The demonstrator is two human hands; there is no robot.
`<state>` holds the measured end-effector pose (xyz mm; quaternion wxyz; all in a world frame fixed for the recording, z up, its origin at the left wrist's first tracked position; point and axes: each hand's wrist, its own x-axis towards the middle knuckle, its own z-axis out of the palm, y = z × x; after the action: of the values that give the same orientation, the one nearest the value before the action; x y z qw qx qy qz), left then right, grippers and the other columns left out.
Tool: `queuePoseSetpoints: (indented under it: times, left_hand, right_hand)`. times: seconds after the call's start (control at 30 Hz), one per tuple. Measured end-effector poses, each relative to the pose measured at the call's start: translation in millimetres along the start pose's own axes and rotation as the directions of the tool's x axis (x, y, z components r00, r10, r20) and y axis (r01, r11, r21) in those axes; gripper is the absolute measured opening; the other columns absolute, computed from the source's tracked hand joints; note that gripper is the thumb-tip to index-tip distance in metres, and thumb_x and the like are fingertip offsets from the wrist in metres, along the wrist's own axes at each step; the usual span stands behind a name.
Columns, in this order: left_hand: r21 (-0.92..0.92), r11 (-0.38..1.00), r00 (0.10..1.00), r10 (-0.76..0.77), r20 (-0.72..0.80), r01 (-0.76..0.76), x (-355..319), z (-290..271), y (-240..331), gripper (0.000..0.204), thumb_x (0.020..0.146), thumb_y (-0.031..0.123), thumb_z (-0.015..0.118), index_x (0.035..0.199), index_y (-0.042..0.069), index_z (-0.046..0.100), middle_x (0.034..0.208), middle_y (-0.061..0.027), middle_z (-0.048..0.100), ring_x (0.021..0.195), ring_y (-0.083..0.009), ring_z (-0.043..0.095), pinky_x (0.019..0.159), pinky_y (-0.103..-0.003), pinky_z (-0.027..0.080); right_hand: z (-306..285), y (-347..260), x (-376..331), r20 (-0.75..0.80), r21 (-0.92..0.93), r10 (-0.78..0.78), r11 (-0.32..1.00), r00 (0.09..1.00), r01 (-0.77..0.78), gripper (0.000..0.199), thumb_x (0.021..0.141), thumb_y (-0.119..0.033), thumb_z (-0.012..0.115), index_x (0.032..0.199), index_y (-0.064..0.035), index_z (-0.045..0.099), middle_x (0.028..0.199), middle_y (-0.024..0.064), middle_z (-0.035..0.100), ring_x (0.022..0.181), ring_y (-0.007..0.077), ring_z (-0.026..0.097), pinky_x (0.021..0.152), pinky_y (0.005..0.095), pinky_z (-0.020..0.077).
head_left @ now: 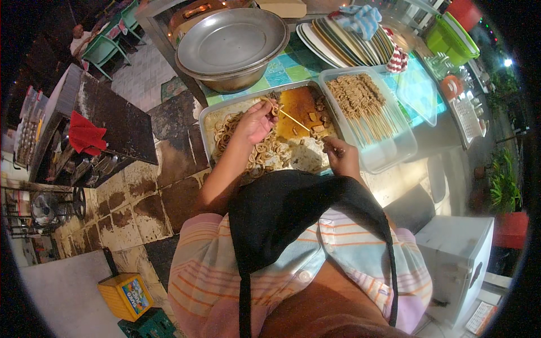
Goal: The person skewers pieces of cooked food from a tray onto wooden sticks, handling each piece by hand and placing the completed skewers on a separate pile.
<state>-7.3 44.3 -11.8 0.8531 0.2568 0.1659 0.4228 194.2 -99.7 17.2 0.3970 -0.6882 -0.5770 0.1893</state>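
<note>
Over a metal tray (205,121), my left hand (258,121) pinches a curled piece of cooked intestine (274,107) at the upper end of a thin wooden skewer (294,120). The skewer slants down to the right, in line with the closed fingers of my right hand (342,156) by the tray's right edge; its lower end is hard to make out. Loose curled intestine pieces (262,155) fill the tray's left and near parts. Brown sauce (296,101) with several chunks (318,128) covers the far right part.
Right of the tray, a clear plastic container (369,160) holds many loaded skewers (360,98). Behind stand a lidded metal pot (234,42) and stacked plates (338,42) under a blue-and-white cloth (360,21). A dark cart with a red cloth (87,134) is at left, a white cooler (451,253) at right.
</note>
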Motion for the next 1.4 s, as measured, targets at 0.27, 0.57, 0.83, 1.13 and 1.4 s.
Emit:
queuePoseSetpoints:
  times: [0.27,0.57,0.83,1.13,1.4]
  left_hand:
    - [-0.013,1.000,0.999,-0.024,-0.031,0.023,-3.0,1.5,-1.1,0.017,0.075,0.013,0.056,0.089,0.005,0.053,0.082,-0.0035,0.055,0.068,-0.0134,0.051,0.061,-0.023,0.042]
    - [0.045,0.996,0.988,-0.070,-0.139,0.077,-1.3,-2.0,-3.6,0.016,0.074,0.012,0.058,0.087,0.004,0.053,0.076,-0.0039,0.055,0.062,-0.0129,0.051,0.056,-0.023,0.043]
    - [0.284,0.958,0.966,0.037,-0.255,0.038,-0.5,4.7,-7.8,0.015,0.074,0.011,0.058,0.083,0.000,0.053,0.070,-0.0053,0.054,0.059,-0.0114,0.050,0.052,-0.022,0.042]
    - [0.229,0.965,0.962,-0.061,-0.268,0.125,-3.7,10.3,-2.8,0.015,0.074,0.009,0.056,0.085,0.001,0.051,0.075,-0.0058,0.054,0.065,-0.0166,0.052,0.062,-0.028,0.045]
    - [0.256,0.948,0.963,-0.127,-0.238,0.188,-5.2,-0.3,0.1,0.019,0.074,0.008,0.055,0.090,0.002,0.048,0.080,-0.0077,0.053,0.067,-0.0192,0.054,0.060,-0.032,0.047]
  right_hand:
    - [-3.7,-8.1,-1.2,0.024,-0.003,0.003,1.000,1.000,-0.003,0.018,0.067,-0.007,0.055,0.084,-0.0105,0.060,0.072,0.0146,0.057,0.066,0.0297,0.056,0.058,0.0341,0.0443]
    - [-6.9,-9.1,-0.6,0.036,-0.030,-0.033,0.999,0.999,0.034,0.018,0.067,-0.007,0.055,0.083,-0.0110,0.060,0.073,0.0138,0.057,0.068,0.0296,0.056,0.059,0.0346,0.0440]
    - [-9.0,-24.3,-1.2,0.033,-0.203,-0.017,0.979,0.999,0.024,0.015,0.070,-0.002,0.055,0.085,-0.0045,0.059,0.075,0.0158,0.058,0.066,0.0233,0.059,0.059,0.0276,0.0441]
    - [-9.2,-22.6,-1.1,0.033,-0.195,-0.008,0.981,0.999,0.014,0.013,0.071,-0.006,0.056,0.083,-0.0066,0.060,0.074,0.0161,0.057,0.066,0.0270,0.057,0.057,0.0293,0.0433]
    - [-8.7,-26.9,-2.7,0.030,-0.302,-0.028,0.953,0.999,0.036,0.013,0.070,-0.011,0.057,0.082,-0.0094,0.060,0.073,0.0138,0.057,0.066,0.0297,0.055,0.056,0.0313,0.0429]
